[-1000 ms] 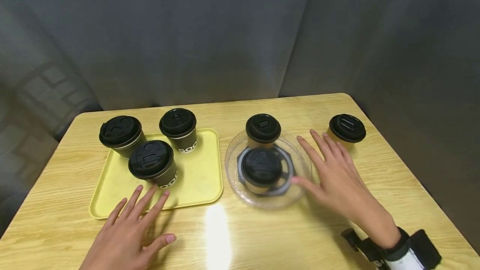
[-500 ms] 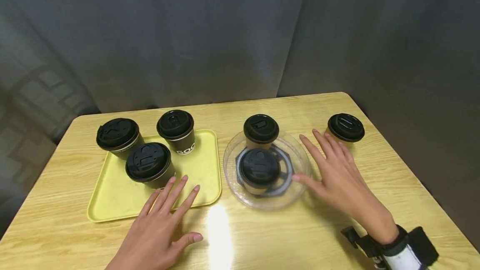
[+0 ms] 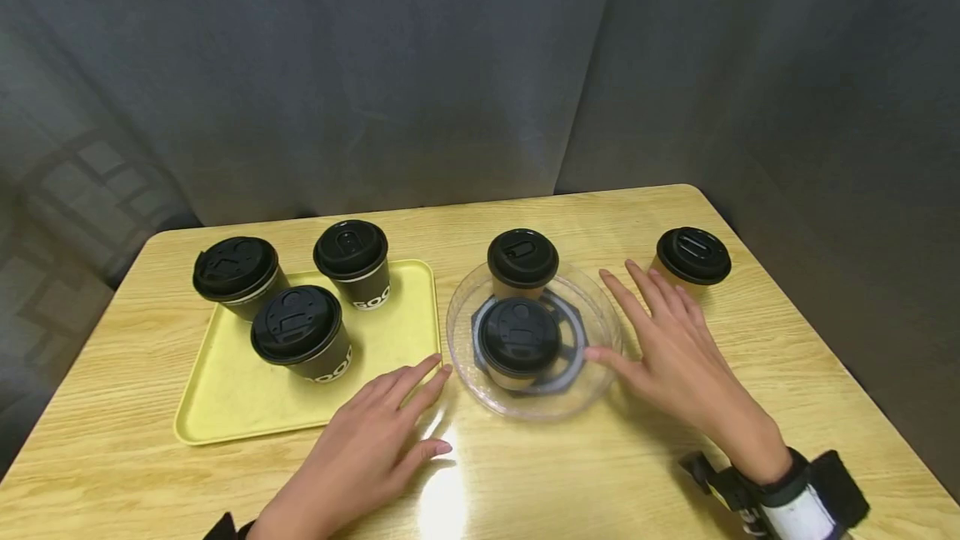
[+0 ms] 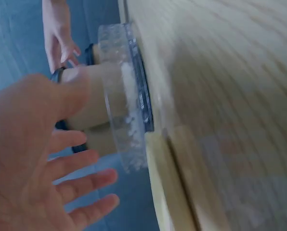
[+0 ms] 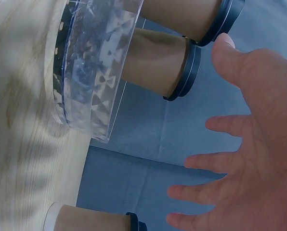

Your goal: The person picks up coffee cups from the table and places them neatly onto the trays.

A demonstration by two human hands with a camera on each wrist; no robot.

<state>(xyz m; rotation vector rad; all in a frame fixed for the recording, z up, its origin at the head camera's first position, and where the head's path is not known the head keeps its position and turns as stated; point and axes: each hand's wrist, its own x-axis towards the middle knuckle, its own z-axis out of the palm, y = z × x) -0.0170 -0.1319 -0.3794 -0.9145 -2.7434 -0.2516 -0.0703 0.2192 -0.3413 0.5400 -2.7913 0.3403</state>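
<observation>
My left hand (image 3: 367, 440) hovers over the front right part of a yellow tray (image 3: 397, 340), fingers extended toward a clear round dish (image 3: 465, 382) and holding nothing. On the dish stand two brown paper cups with black lids, a front cup (image 3: 519, 340) and a back cup (image 3: 522, 261). To the right of the dish, my right hand (image 3: 675, 357) is spread with nothing in it. Its thumb is near the dish's rim; whether they touch I cannot tell. Just beyond its fingers stands another lidded brown cup (image 3: 692, 257). In the right wrist view, the dish wall (image 5: 95, 72) looks patterned.
Three black paper cups with black lids are at the yellow tray: a front cup (image 3: 300, 332), a back right cup (image 3: 354, 261) and a back left cup (image 3: 240, 273). Grey curtains (image 3: 375, 73) hang behind the wooden table (image 3: 570, 473).
My left hand has moved right, from in front of the front black cup to the tray's right front corner by the dish. The right hand stays nearly still; the cups keep their places.
</observation>
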